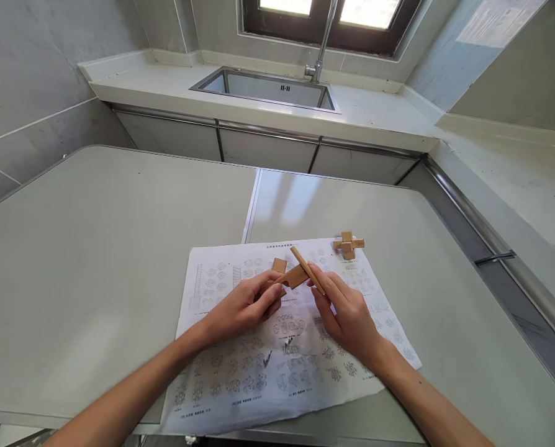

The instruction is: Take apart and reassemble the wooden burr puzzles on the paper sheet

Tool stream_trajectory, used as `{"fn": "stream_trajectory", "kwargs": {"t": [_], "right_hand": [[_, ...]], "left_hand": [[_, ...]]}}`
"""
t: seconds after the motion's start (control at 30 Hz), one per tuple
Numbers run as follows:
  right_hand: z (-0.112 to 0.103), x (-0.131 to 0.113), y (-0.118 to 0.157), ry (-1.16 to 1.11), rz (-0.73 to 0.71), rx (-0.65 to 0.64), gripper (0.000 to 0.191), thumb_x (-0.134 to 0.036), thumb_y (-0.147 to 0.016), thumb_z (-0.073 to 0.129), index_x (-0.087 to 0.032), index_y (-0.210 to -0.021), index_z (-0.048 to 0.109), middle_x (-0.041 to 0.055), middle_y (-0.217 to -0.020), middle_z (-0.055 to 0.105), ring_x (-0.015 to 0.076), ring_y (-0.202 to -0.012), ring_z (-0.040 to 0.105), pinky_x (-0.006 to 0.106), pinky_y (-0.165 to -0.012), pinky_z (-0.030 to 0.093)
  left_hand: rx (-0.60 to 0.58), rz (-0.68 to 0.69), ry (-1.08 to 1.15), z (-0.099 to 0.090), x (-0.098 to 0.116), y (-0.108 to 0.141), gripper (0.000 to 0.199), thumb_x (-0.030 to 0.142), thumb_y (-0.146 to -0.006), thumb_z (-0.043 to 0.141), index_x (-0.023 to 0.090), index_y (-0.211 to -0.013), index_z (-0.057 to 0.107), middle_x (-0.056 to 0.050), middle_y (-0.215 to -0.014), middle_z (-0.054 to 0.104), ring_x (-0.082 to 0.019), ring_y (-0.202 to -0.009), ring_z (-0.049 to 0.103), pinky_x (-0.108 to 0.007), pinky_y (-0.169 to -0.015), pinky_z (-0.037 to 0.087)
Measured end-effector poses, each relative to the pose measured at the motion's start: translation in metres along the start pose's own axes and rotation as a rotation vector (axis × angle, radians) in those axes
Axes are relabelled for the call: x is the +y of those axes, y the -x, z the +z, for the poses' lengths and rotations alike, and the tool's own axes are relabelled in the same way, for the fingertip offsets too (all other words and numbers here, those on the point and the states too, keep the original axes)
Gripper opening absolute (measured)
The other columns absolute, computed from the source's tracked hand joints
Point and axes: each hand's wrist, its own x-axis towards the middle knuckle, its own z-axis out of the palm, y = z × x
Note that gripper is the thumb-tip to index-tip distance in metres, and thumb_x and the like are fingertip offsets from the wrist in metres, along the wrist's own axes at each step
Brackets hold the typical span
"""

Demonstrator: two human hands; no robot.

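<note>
My left hand [257, 300] is closed around a notched wooden puzzle piece [295, 277], held above the printed sheet. A second wooden piece, a flat stick [306, 269], is pinched in my right hand [346, 308] and meets the first piece at an angle. Another wooden block [279, 266] shows just beyond my left fingers; whether that hand also holds it I cannot tell. An assembled wooden cross-shaped puzzle [347, 245] rests on the upper right corner of the sheet. Under both hands lies the creased paper sheet [240, 397], printed with rows of small diagrams.
The sheet lies on a pale table [95, 248] with a seam [252, 205] running away from me. Beyond the table is a white counter [166, 87] with a steel sink [268, 87] and a faucet [315, 69]. Another ledge [514, 180] runs along the right side.
</note>
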Motion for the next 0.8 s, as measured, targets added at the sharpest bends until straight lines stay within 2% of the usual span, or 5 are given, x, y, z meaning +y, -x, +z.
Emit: {"fn": "stream_trajectory", "kwargs": {"t": [0.3,0.6,0.8], "right_hand": [[0.0030,-0.0069,-0.0007,-0.032,0.000,-0.001,0.068,-0.008,-0.107,0.048,-0.029,-0.168,0.028,0.0077,-0.101,0.073,0.0180,-0.076,0.070,0.028,-0.063,0.058],[-0.0011,-0.0037,-0.0013,-0.081,-0.019,-0.069,0.068,-0.007,-0.107,0.047,-0.029,-0.169,0.026,0.0093,-0.112,0.076,0.0202,-0.093,0.076,0.032,-0.077,0.064],[0.0012,-0.0051,-0.0013,-0.033,-0.037,-0.068,0.069,-0.009,-0.108,0.047,-0.029,-0.170,0.024,0.0071,-0.104,0.077,0.0190,-0.088,0.076,0.029,-0.074,0.063]], "left_hand": [[-0.003,0.004,0.037,0.0002,-0.0007,-0.0004,0.031,0.046,-0.112,0.039,0.019,-0.107,0.054,0.004,-0.077,0.049,-0.013,-0.066,0.042,-0.028,-0.065,0.037],[-0.029,0.017,0.021,-0.0032,-0.0047,0.0009,0.033,0.045,-0.112,0.039,0.020,-0.098,0.053,0.003,-0.079,0.047,-0.013,-0.068,0.041,-0.028,-0.067,0.037],[-0.020,0.017,0.019,-0.0014,-0.0017,-0.0002,0.032,0.045,-0.112,0.039,0.019,-0.103,0.055,0.002,-0.079,0.048,-0.013,-0.068,0.041,-0.029,-0.067,0.038]]}}
